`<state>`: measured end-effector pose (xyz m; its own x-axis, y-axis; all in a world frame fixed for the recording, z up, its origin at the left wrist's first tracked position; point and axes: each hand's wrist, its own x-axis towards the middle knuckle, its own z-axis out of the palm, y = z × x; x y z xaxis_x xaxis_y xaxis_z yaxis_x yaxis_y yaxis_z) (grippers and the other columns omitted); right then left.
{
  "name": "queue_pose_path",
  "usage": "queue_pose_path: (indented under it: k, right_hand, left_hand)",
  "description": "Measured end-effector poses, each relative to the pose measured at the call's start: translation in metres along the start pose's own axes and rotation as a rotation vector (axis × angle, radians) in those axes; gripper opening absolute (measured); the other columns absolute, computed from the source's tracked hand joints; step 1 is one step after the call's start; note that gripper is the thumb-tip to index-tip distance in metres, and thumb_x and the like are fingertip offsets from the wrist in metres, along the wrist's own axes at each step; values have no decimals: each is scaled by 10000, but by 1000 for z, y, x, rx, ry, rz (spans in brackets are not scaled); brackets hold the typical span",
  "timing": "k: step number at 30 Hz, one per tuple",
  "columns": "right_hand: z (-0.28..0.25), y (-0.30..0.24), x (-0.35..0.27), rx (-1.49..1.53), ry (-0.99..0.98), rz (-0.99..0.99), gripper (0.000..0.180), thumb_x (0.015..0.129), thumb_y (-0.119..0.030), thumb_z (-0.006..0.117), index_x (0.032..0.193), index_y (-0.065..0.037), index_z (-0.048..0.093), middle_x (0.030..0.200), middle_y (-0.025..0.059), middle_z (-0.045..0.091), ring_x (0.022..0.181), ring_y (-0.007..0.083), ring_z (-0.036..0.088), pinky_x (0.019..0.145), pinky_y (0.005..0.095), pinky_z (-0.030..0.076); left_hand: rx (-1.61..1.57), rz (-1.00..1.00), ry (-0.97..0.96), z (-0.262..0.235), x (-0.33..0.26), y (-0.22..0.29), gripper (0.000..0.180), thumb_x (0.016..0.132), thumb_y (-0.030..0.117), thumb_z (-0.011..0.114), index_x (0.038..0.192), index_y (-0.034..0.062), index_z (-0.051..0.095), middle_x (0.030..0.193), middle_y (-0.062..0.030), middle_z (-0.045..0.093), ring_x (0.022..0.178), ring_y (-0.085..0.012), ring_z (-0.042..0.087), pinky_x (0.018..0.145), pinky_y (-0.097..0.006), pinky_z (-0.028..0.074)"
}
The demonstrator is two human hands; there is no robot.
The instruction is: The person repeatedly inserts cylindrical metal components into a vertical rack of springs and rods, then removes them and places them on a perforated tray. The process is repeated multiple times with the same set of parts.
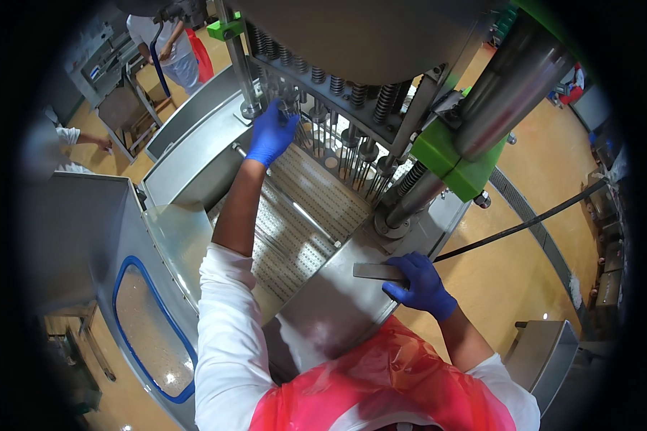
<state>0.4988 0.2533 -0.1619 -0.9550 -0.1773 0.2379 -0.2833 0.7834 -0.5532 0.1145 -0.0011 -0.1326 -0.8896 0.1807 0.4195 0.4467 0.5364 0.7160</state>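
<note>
My left hand, in a blue glove, reaches forward to the left end of a row of needle clusters under the machine's head. Its fingers are bent in among the metal parts there, and what they grip is hidden. Below it, a perforated conveyor belt slopes toward me, crossed by a thin metal rod. On the right, my right hand, also blue-gloved, is closed round one end of a flat grey bar. That bar sits over the machine's steel side ledge.
Coil springs line the heavy overhead head. A thick steel column with a green clamp rises at right. To the left is a steel door with a blue-edged window. Other people stand at far left.
</note>
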Motion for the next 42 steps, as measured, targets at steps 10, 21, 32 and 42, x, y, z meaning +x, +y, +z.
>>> queue_pose_path:
  k: [10,21,32,42]
  right_hand:
    - [1,-6,4,-38,13,4,457,762,-310,816,1118,-66,667,861,117,621,822,323,599,771,424,488]
    - [-3,-14,6,-51,19,0,408,761,-265,811,1080,-59,662,857,126,623,830,334,602,767,433,496]
    - [-16,-148,179,182,376,-222,185,986,-81,587,1165,-33,590,983,238,674,908,409,694,771,454,562]
    - [24,-87,293,-371,489,-29,364,878,-99,579,1221,18,611,916,239,717,687,361,728,588,440,599]
  left_hand:
    - [-186,-99,42,23,0,-15,567,783,134,776,1315,16,618,1003,-133,757,893,-203,729,830,-323,559]
    - [-326,-55,20,30,-9,-15,314,801,165,828,1051,24,701,779,-84,679,713,-150,616,700,-312,518]
    - [-291,65,279,55,-2,-88,297,857,273,805,921,3,698,759,-115,681,649,-190,580,653,-350,495]
    - [-334,-13,192,51,-17,-24,266,830,225,800,822,6,648,722,-150,638,632,-197,554,641,-374,483]
